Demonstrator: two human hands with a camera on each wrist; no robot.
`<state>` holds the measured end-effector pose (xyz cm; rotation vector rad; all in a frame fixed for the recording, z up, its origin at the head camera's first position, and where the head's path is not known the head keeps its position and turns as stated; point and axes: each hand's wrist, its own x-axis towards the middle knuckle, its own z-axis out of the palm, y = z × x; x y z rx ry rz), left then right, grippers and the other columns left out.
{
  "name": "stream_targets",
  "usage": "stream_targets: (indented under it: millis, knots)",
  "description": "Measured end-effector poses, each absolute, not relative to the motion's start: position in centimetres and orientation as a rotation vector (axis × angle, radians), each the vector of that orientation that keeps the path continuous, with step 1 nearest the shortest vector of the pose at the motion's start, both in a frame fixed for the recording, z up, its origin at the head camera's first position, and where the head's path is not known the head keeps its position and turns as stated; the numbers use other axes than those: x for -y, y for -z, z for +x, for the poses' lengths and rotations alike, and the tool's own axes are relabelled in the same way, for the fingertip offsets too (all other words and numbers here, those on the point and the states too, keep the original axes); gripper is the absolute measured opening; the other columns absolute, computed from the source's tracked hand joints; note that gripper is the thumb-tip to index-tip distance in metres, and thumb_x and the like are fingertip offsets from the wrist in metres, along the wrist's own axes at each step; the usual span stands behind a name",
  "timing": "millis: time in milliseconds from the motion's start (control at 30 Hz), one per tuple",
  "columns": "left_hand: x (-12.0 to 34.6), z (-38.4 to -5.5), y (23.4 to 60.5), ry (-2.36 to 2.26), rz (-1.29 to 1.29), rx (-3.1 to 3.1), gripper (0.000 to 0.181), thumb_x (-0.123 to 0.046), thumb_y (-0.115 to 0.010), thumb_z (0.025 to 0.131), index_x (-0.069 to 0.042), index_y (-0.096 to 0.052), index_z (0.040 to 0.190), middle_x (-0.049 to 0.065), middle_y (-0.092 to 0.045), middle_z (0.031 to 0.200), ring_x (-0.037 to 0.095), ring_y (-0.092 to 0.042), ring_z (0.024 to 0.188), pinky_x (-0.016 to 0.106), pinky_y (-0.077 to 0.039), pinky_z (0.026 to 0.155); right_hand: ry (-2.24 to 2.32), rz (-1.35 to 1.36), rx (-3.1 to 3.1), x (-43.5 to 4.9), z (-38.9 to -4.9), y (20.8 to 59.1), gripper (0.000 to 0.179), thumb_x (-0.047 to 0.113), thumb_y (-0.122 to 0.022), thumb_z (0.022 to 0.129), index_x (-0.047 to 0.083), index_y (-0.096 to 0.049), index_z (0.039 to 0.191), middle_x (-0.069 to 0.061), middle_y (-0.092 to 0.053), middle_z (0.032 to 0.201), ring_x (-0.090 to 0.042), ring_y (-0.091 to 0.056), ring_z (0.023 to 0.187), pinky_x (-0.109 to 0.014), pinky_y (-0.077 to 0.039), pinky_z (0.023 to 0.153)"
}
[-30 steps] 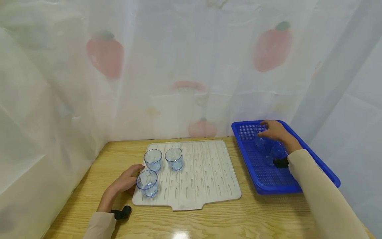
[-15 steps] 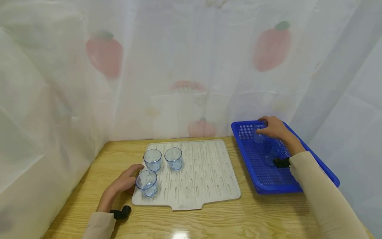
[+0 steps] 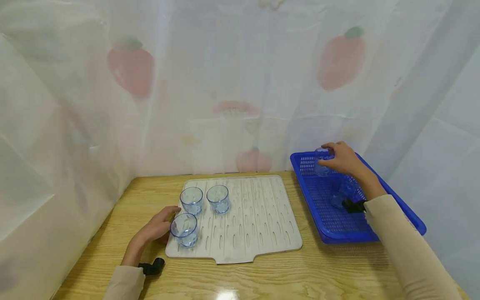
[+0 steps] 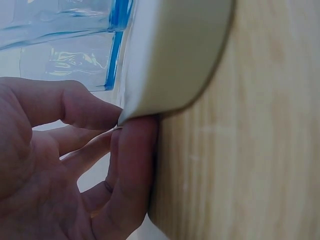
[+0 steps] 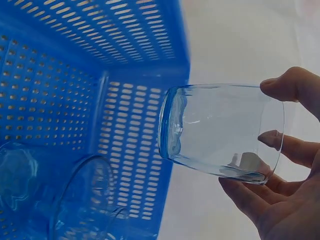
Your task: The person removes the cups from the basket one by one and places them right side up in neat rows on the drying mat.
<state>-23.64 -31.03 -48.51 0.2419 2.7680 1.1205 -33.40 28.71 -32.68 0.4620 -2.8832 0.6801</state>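
My right hand (image 3: pixel 340 158) pinches a clear bluish drinking glass (image 3: pixel 322 161) near its rim, thumb on one side and fingers on the other. In the right wrist view the glass (image 5: pixel 220 132) looks empty, its thick blue base toward the basket wall. More glasses (image 5: pixel 80 195) lie low in the blue plastic basket (image 3: pixel 324 233). On the left, my left hand (image 3: pixel 155 226) pinches the edge of the pale draining mat (image 3: pixel 258 225), shown close up in the left wrist view at the mat's corner (image 4: pixel 165 65). Three similar glasses (image 3: pixel 185 230) stand upright on the mat's left part.
Mat and basket rest on a wooden table (image 3: pixel 311 271), the basket to the right of the mat. A pale curtain (image 3: pixel 232 62) printed with fruit hangs behind the table and at both sides. Black wrist cameras (image 3: pixel 153 266) sit at both sleeves.
My right hand has lifted the glass from inside the basket up toward the back rim and slightly left. The left hand and the three glasses on the mat stay in place.
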Motion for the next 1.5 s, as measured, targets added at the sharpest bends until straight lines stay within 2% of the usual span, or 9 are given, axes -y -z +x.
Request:
stream_targets:
  millis: [267, 633, 1100, 1500]
  knots:
    - [30.9, -23.9, 48.6, -1.128, 0.264, -2.77, 0.06, 0.002, -0.053, 0.089, 0.005, -0.047, 0.148, 0.031, -0.039, 0.157, 0.055, -0.029, 0.149, 0.07, -0.028, 0.118, -0.679, 0.49, 2.859, -28.0, -32.5, 31.8, 0.068, 0.026, -0.071, 0.094, -0.009, -0.047, 0.147, -0.039, -0.045, 0.139, -0.052, -0.051, 0.122, -0.067, -0.048, 0.094]
    - [30.7, -24.1, 48.6, -1.136, 0.269, -2.773, 0.058, 0.001, -0.053, 0.089, 0.005, -0.048, 0.147, 0.031, -0.04, 0.157, 0.055, -0.029, 0.149, 0.07, -0.027, 0.118, -0.66, 0.55, 2.791, -26.0, -30.9, 30.6, 0.064, 0.023, -0.071, 0.094, -0.008, -0.05, 0.145, -0.039, -0.047, 0.136, -0.052, -0.056, 0.115, -0.065, -0.05, 0.091]
    - [31.0, -23.9, 48.7, -1.157, 0.248, -2.756, 0.059, -0.003, -0.056, 0.091, 0.004, -0.047, 0.149, 0.031, -0.038, 0.158, 0.055, -0.027, 0.15, 0.071, -0.027, 0.118, -0.712, 0.615, 2.764, -23.7, -29.1, 30.2, 0.062, 0.02, -0.071, 0.094, -0.003, -0.05, 0.148, -0.034, -0.045, 0.14, -0.048, -0.052, 0.125, -0.065, -0.048, 0.097]
    - [31.0, -23.9, 48.7, -1.141, 0.251, -2.775, 0.058, -0.001, -0.055, 0.091, 0.004, -0.047, 0.148, 0.03, -0.04, 0.157, 0.055, -0.029, 0.149, 0.07, -0.026, 0.119, -0.742, 0.684, 2.737, -22.0, -27.7, 30.5, 0.061, 0.021, -0.072, 0.094, -0.001, -0.052, 0.147, -0.029, -0.047, 0.138, -0.044, -0.051, 0.124, -0.063, -0.047, 0.097]
